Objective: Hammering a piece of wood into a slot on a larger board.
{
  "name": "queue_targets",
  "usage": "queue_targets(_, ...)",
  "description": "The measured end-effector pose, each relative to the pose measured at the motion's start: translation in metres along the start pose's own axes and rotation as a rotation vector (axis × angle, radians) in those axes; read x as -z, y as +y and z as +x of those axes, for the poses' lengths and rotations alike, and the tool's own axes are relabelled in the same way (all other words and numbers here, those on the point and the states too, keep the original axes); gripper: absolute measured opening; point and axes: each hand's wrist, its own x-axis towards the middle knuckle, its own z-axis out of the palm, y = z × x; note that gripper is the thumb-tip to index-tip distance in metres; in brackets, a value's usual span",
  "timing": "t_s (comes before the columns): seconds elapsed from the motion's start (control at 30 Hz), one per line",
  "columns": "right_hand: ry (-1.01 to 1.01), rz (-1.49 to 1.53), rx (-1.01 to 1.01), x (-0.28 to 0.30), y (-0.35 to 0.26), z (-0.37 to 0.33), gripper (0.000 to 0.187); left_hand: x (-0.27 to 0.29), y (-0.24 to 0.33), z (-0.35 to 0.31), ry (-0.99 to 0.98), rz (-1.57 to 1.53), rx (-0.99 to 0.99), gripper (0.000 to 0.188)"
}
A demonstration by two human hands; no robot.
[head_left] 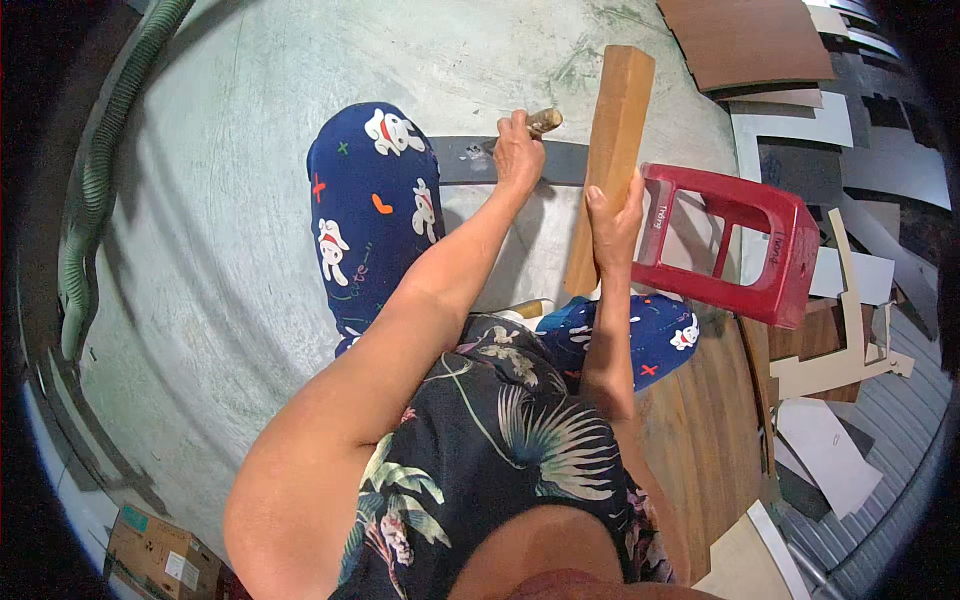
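My left hand (520, 158) is closed round a short, stained wooden handle (545, 121); the tool's working end is hidden, so its kind cannot be told. Beneath that hand runs a long, narrow grey board (565, 163) with a pale smeared patch, stretching from beside my left knee to the wooden block. My right hand (618, 220) grips the lower half of a thick, light-brown wooden block (617, 125), thumb lying along its face. The block slants with its far end away from me and crosses the board's right end.
A red plastic stool (795, 255) is just right of my right hand. Beyond it are stacked brown sheets (745, 45) and scattered offcuts (830, 455). A green ribbed hose (95, 200) runs along the left. A cardboard box (165, 560) sits at the lower left.
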Motion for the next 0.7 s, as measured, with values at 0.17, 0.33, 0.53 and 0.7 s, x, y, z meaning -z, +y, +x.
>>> queue_targets(0.17, 0.004, 0.017, 0.046, 0.002, 0.003, -0.009, 0.065, 0.000, 0.004, -0.006, -0.047, 0.065, -0.028, 0.037)
queue_targets(0.33, -0.029, 0.023, -0.047, -0.005, -0.003, -0.016, 0.062, 0.000, 0.002, -0.004, -0.013, 0.059, -0.042, 0.035)
queue_targets(0.53, -0.067, 0.121, -0.041, -0.012, 0.002, -0.013, 0.059, 0.000, 0.001, -0.001, -0.040, 0.065, -0.022, 0.032)
queue_targets(0.7, -0.102, 0.094, -0.084, -0.023, 0.025, -0.019, 0.059, -0.003, -0.003, -0.002, -0.044, 0.065, -0.030, 0.031)
